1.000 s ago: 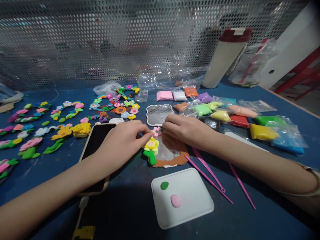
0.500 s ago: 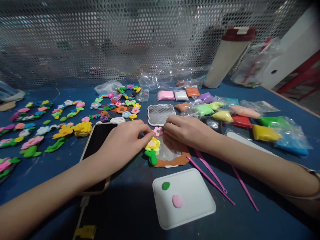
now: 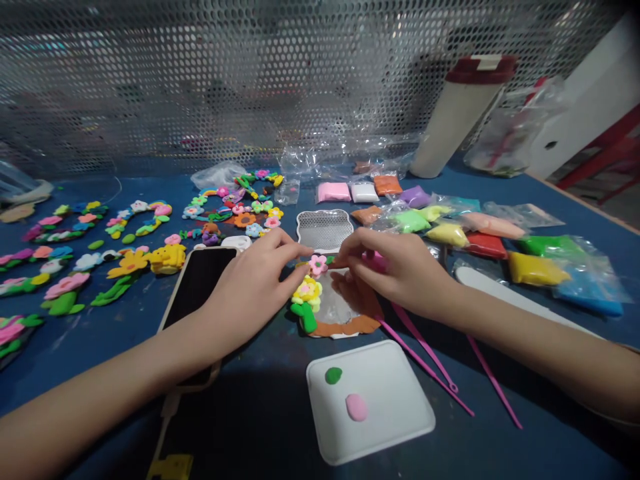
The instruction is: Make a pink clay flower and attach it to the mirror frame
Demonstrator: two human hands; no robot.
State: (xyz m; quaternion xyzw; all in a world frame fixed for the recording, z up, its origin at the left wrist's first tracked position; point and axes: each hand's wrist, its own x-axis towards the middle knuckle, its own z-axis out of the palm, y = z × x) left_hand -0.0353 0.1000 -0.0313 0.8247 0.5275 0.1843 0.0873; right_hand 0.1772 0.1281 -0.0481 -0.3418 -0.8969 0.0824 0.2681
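Observation:
A small frame with a brown clay border (image 3: 345, 328) lies before me, with a clear, shiny centre. Along its left side sit a yellow clay flower (image 3: 307, 291), a green clay leaf (image 3: 305, 319) and, at the top, a pink clay flower (image 3: 318, 265). My left hand (image 3: 260, 283) rests at the upper left, thumb and forefinger apart beside the pink flower. From the right, my right hand (image 3: 400, 263) pinches at a small green clay piece (image 3: 330, 259) by that flower. A magenta patch (image 3: 376, 261) shows under its fingers; its kind is unclear.
A white tray (image 3: 405, 437) holds green and pink clay lumps. Pink tools (image 3: 425, 350) lie beside it. A phone (image 3: 203, 287) is under my left wrist. Clay packets (image 3: 537, 268) spread right, finished clay pieces (image 3: 127, 263) left. Behind stand a tumbler (image 3: 453, 120) and a mesh panel (image 3: 250, 87).
My left thumb and forefinger have spread apart. My right hand has turned and shifted slightly right, its fingertips now showing at the green piece. The magenta patch has come into view.

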